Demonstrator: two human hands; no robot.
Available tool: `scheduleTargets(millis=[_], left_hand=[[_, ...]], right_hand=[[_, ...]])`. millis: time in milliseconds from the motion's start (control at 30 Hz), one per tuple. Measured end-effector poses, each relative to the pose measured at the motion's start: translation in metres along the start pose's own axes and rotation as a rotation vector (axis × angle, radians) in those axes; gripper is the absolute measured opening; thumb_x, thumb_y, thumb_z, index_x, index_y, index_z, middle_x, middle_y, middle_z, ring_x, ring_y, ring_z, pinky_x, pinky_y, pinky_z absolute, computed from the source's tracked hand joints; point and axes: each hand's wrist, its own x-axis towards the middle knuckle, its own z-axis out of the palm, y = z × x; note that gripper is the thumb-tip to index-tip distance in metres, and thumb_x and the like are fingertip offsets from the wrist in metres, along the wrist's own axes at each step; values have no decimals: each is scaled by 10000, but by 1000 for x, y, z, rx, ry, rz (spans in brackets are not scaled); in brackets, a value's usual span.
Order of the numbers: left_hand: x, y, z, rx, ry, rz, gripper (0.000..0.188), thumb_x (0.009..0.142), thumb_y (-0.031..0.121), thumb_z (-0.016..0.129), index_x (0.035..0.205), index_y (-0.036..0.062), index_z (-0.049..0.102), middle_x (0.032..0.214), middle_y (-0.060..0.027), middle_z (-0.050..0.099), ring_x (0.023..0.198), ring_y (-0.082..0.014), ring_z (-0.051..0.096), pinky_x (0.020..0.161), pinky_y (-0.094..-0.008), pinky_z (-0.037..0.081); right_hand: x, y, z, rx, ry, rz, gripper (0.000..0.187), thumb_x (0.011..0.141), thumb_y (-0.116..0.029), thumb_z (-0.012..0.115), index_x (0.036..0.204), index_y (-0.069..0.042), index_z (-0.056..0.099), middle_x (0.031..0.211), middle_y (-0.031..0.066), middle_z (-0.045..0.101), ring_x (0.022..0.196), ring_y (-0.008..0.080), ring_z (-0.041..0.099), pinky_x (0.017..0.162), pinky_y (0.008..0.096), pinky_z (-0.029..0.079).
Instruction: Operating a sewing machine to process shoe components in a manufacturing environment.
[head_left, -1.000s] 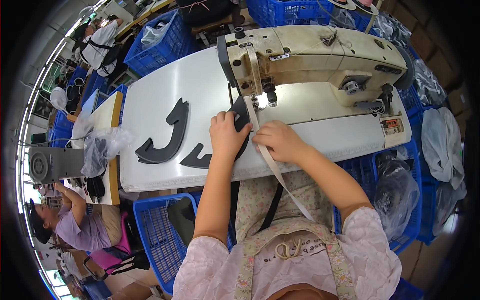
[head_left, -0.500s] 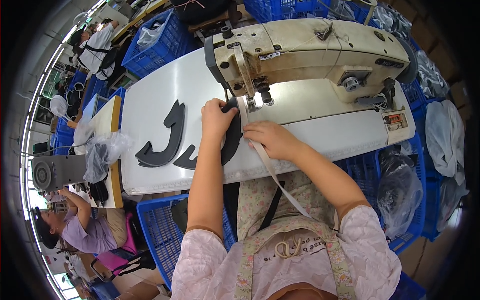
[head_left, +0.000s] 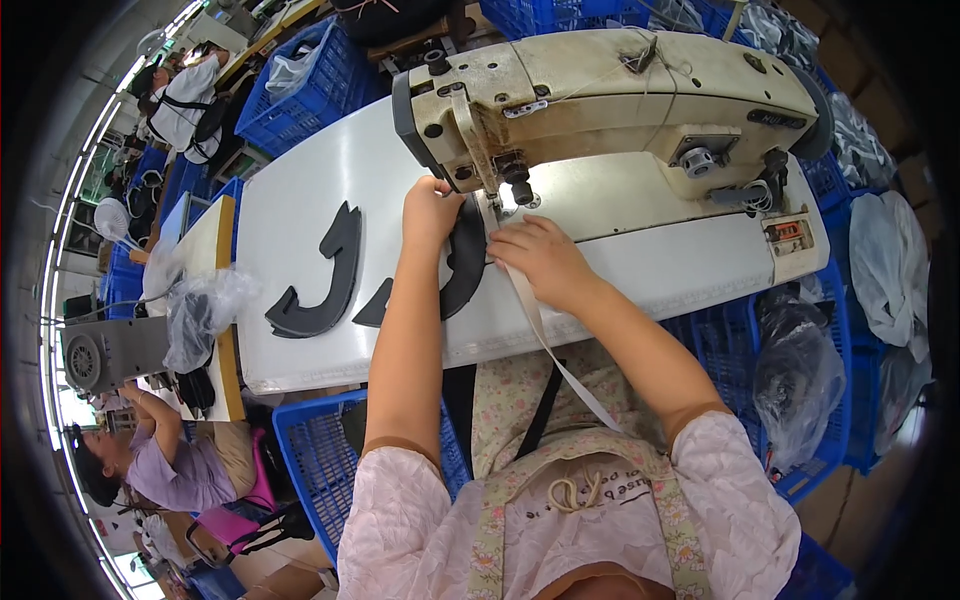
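Beside the sewing machine's needle, a dark grey curved piece point(head_left: 463, 268) lies on the white tabletop. My left hand point(head_left: 431, 213) is closed on its far end, fingers curled and their tips partly hidden next to the machine head. A narrow beige tape point(head_left: 540, 335) runs from my lap up over the table edge towards the needle, along the right side of the piece. The closed fingers of my right hand point(head_left: 538, 258) hold the tape close in front of the needle area. To the left rest more dark curved pieces point(head_left: 338, 270), apparently stacked.
The cream sewing machine point(head_left: 620, 95) spans the table's far right. Blue crates stand around: one point(head_left: 310, 95) behind left, one point(head_left: 325, 470) below the near edge, one point(head_left: 735, 350) at right with a clear plastic bag point(head_left: 797, 385). At far left a person point(head_left: 165, 460) sits by another machine.
Both hands have moved slightly farther from me, towards the machine head. My right fingers now lie flatter across the tape and closer to the needle. The curved piece has shifted slightly with them.
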Motion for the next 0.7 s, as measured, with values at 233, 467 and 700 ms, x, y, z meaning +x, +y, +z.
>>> scheduleTargets(millis=[233, 467, 700], left_hand=[[-11, 10, 6, 49, -2, 181, 210, 774, 172, 657, 829, -30, 655, 602, -133, 602, 533, -218, 588, 496, -334, 444], [-70, 9, -7, 314, 367, 369, 313, 785, 270, 664, 809, -42, 644, 726, -154, 626, 683, -263, 621, 623, -353, 474], [-115, 2, -1, 439, 193, 298, 401, 734, 351, 712, 636, -4, 554, 680, -151, 559, 656, -337, 544, 603, -415, 438]], right_hand=[[-6, 0, -3, 16, -13, 16, 81, 791, -156, 587, 819, -80, 595, 902, 53, 605, 958, 247, 559, 909, 397, 393], [-10, -1, -6, 34, -4, 3, 111, 788, -178, 601, 837, -78, 597, 900, 60, 600, 941, 256, 557, 869, 388, 400], [-10, -2, -7, 95, -18, 9, 178, 782, -198, 616, 895, -62, 604, 934, 78, 604, 925, 273, 566, 835, 391, 423]])
